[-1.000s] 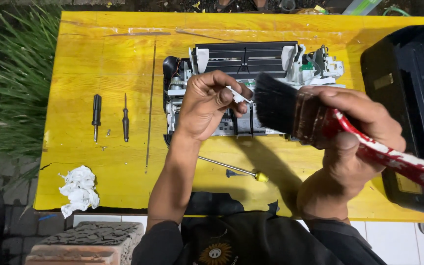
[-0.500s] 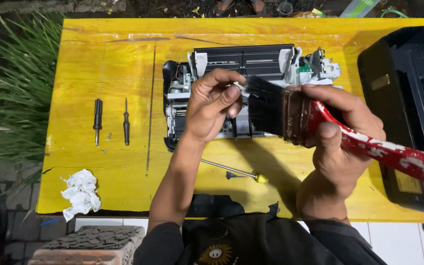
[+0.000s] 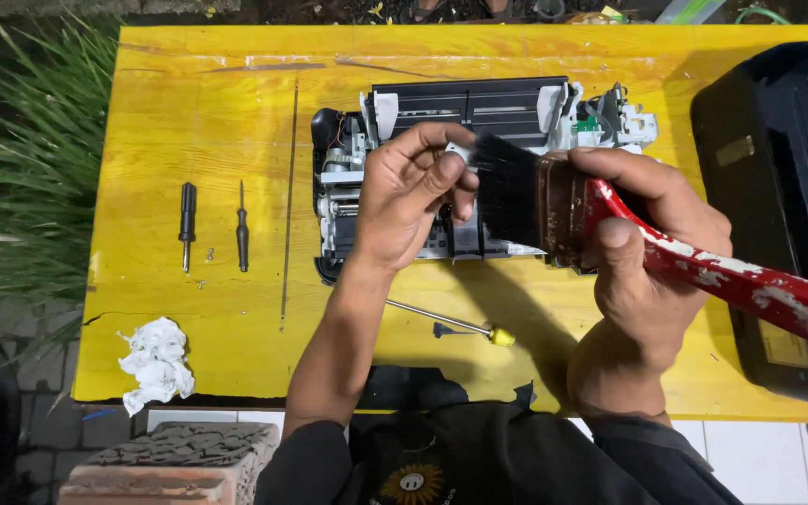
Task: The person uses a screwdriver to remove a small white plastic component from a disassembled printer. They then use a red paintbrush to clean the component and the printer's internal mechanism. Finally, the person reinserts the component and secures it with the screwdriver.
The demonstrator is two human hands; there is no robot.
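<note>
Hands meet above the middle of the yellow surface (image 3: 189,122), both raised over a stripped printer mechanism (image 3: 479,122). The left hand (image 3: 409,201) comes up from the lower centre with the forearm bare and the wrist bent, fingers curled inward and pinching a small pale part (image 3: 460,150) between thumb and fingertips; most of that part is hidden, so its shape cannot be told. The right hand (image 3: 642,271) comes in from the lower right, its grip clenched around the neck of a paintbrush (image 3: 554,201), thumb laid along the handle and forefinger over the top of the ferrule. The brush lies roughly level, pointing left, its black bristles touching the pale part and the left fingertips. Its ferrule is dark and rusty brown, and its red handle, flecked with white where the paint has chipped, runs off toward the right edge.

The mechanism sits on the surface beneath both hands, a black and grey frame with white plastic pieces and a small green board at its right end. A black casing (image 3: 778,187) stands at the far right. Two dark screwdrivers (image 3: 187,220) lie side by side well to the left, a crumpled white cloth (image 3: 156,360) rests near the front left corner, and a yellow-tipped metal rod (image 3: 451,323) lies just in front of the mechanism.
</note>
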